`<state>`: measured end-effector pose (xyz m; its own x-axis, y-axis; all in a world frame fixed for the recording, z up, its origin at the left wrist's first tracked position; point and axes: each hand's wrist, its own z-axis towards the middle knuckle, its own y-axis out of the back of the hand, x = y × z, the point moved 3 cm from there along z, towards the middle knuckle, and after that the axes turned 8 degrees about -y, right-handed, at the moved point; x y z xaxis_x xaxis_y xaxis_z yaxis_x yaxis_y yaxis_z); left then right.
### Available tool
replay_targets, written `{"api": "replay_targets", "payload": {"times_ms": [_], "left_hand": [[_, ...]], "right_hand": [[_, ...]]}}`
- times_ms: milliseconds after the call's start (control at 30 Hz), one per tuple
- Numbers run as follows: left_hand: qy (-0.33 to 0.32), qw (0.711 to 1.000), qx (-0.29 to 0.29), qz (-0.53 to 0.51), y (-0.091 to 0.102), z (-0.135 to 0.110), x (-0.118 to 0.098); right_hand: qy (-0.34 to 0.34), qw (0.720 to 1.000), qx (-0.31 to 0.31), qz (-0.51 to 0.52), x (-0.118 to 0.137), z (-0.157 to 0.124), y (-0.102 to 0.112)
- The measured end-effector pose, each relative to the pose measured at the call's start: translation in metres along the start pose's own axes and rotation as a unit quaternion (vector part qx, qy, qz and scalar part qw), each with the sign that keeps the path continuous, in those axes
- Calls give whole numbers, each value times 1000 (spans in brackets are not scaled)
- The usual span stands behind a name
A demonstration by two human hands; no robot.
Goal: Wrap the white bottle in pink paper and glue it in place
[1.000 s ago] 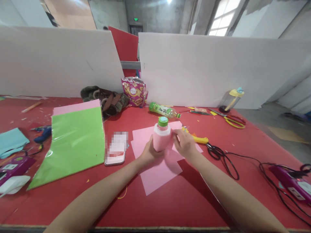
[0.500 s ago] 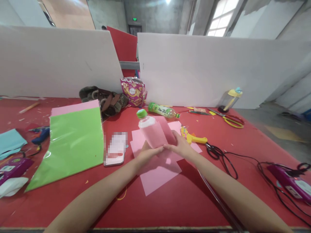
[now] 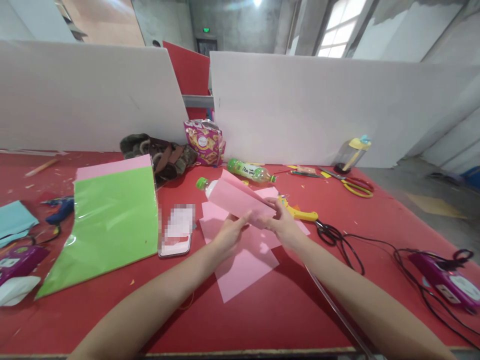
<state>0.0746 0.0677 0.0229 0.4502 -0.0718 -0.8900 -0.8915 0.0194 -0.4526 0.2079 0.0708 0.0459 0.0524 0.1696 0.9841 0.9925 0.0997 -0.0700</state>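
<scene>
A green-capped plastic bottle (image 3: 204, 184) lies tilted in the air with pink paper (image 3: 240, 198) wrapped around its body; only the cap and shoulder show. My left hand (image 3: 233, 232) grips the wrapped bottle from below, thumb against the paper. At the base end, my right hand (image 3: 280, 220) holds the paper and bottle with curled fingers. Beneath both hands, several pink sheets (image 3: 240, 277) lie overlapping on the red table. A yellow glue gun (image 3: 303, 215) rests just beyond my right hand.
Left of my hands are a phone (image 3: 176, 235) and green sheets (image 3: 112, 220) in clear wrap. Behind lie a second bottle (image 3: 251, 171), a snack bag (image 3: 204, 142) and scissors (image 3: 352, 185). A black cord (image 3: 371, 239) and purple power strip (image 3: 446, 282) are at right.
The wrapped bottle has tipped over to the left, from nearly upright to nearly level. The paper now covers more of the bottle, and my right hand has shifted along its base end.
</scene>
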Motion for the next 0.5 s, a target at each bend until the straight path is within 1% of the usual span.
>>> {"api": "replay_targets", "payload": {"times_ms": [33, 67, 133, 167, 200, 233, 267, 300, 333, 367, 400, 433, 500], "left_hand": [[60, 991, 62, 107, 3, -4, -1], [103, 966, 130, 199, 6, -9, -3], [134, 940, 193, 246, 13, -20, -15], [78, 914, 234, 323, 14, -24, -25], [-18, 883, 238, 403, 16, -25, -38], [-116, 848, 210, 473, 17, -26, -51], [-196, 809, 169, 528, 19, -25, -62], [-258, 773, 117, 567, 22, -23, -72], [-286, 744, 83, 598, 26, -18, -77], [-287, 729, 65, 618, 30, -11, -80], [-265, 729, 67, 627, 35, -3, -78], [-228, 742, 86, 625, 39, 6, -75], [-118, 791, 120, 588, 48, 20, -63]], "right_hand": [[4, 1000, -6, -16, 2, 1, 6], [8, 999, -14, -39, 4, 2, 13], [3, 995, -15, -103, 7, 4, 25], [-1, 991, -19, -135, 8, 4, 30], [-8, 986, -17, -163, 8, 3, 33], [-20, 982, -13, -187, 8, 2, 36], [-39, 978, -10, -205, 6, 2, 37], [-62, 974, -5, -220, 4, 1, 37], [-85, 969, 1, -232, 2, 0, 36], [-103, 965, 3, -241, 1, -1, 34], [-114, 962, 1, -249, -1, -1, 33], [-119, 960, 0, -252, -1, -2, 32], [-109, 958, 10, -264, -2, -1, 29]]}}
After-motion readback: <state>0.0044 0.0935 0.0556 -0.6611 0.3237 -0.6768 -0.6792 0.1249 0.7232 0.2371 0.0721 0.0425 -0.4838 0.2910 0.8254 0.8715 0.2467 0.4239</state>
